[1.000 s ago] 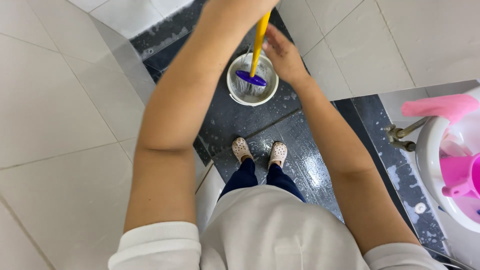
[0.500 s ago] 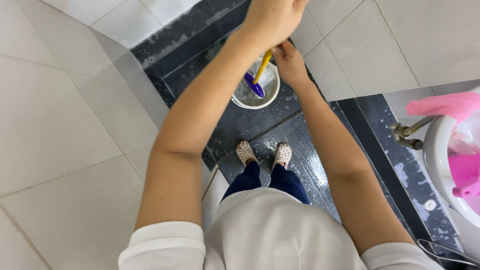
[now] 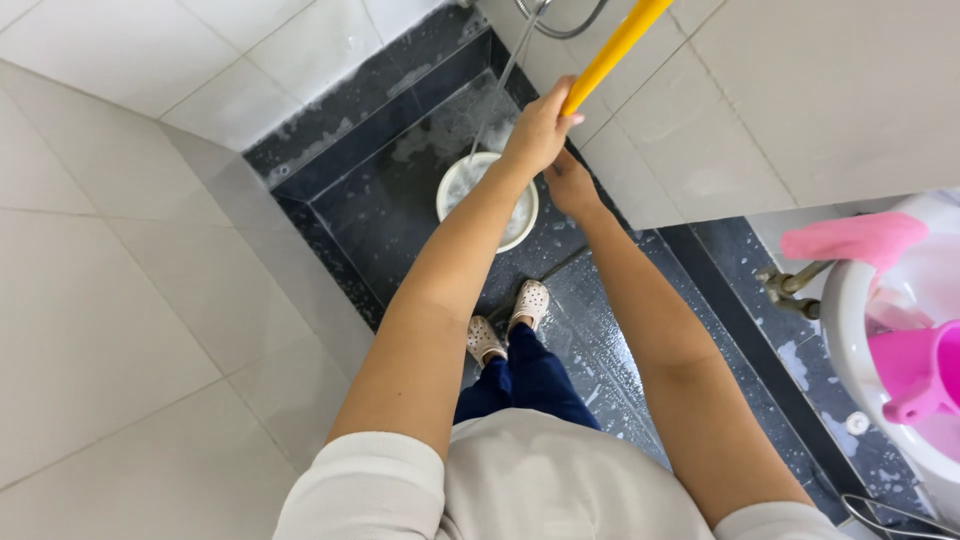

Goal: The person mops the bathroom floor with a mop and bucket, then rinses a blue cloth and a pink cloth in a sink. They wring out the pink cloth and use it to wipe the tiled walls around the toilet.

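Broom handle [image 3: 612, 48], yellow, runs up out of the top edge of the frame, so its upper end is cut off; its lower part disappears behind the left hand [image 3: 540, 128], and the purple brush head that showed inside the bucket half a second ago is no longer visible. The left grip is clenched around the handle, the arm stretched far forward and raised. The right hand [image 3: 570, 185] sits just below and behind it, mostly hidden by the left wrist; whether its grip closes on the handle cannot be told. Compared with the earlier frame, both hands have lifted and the handle now slants up to the right instead of dipping into the pail.

Below the hands stands the white bucket [image 3: 455, 185] on the dark wet floor [image 3: 390, 220], its contents partly covered by the forearm. A thin metal hose [image 3: 505, 75] runs down toward it. The person's pale clogs [image 3: 508, 320] stand just behind the bucket. At the right edge, a pink jug [image 3: 915, 370] rests in a white basin [image 3: 845, 320], both cut off.
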